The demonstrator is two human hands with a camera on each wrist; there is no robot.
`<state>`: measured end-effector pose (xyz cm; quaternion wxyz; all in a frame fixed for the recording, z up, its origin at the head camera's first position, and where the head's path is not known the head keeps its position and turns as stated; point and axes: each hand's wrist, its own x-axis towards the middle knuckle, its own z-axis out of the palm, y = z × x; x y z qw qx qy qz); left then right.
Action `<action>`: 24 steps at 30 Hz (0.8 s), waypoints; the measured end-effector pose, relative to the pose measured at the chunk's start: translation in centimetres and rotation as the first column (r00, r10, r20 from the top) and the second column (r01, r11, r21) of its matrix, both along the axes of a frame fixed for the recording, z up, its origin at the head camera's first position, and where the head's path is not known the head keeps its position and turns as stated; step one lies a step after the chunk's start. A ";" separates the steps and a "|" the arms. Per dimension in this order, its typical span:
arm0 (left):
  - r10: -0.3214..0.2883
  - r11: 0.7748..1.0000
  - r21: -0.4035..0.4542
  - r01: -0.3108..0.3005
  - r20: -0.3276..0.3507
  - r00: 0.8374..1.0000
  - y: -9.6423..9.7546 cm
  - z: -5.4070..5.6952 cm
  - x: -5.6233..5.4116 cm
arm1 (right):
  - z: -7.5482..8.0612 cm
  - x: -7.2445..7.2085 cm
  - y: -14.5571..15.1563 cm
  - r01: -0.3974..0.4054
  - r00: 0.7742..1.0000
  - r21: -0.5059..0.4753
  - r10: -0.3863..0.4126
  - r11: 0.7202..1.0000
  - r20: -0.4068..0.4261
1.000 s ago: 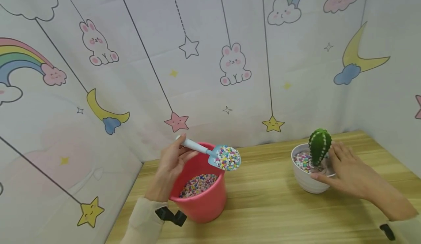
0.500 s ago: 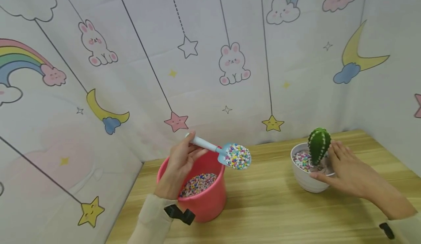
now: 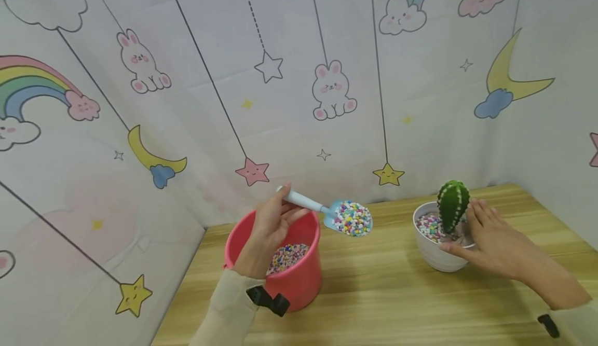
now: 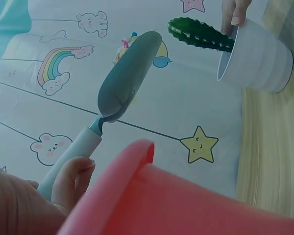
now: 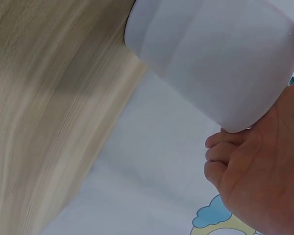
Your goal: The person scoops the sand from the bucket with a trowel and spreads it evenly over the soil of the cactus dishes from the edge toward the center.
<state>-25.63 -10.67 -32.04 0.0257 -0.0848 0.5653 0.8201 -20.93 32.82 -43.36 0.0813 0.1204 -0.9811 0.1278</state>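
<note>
My left hand grips the white handle of a light-blue scoop. Its blade bears a heap of small multicoloured beads, held level to the right of the pink bucket's rim. The pink bucket stands under my left hand, with more beads inside. My right hand holds the rim of a white flowerpot, thumb in front and fingers at the far right. A green cactus rises from the pot, with beads around part of its base. In the left wrist view, the scoop shows its underside.
The wooden table carries the bucket at left and the pot at right, with bare wood between them. A white cloth backdrop printed with rabbits, stars and rainbows closes off the back and sides.
My left hand has moved right and slightly up with the loaded scoop, carrying the blade beyond the bucket's rim towards the flowerpot. My right hand and the pot have stayed in place.
</note>
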 end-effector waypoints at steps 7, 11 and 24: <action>-0.005 0.999 0.044 0.005 0.005 1.000 1.7 0.1 0.2 | 0.1 0.0 0.0 -0.003 1.000 0.003 0.003 1.000 -0.026; -0.017 0.998 0.066 0.017 0.004 1.000 2.5 0.0 0.2 | 0.0 -0.1 -0.1 -0.006 0.999 0.007 0.006 1.000 -0.032; -0.071 0.991 0.113 0.072 -0.008 0.997 5.6 -0.4 0.3 | 0.1 0.1 -0.1 0.007 1.000 -0.010 -0.007 1.000 -0.009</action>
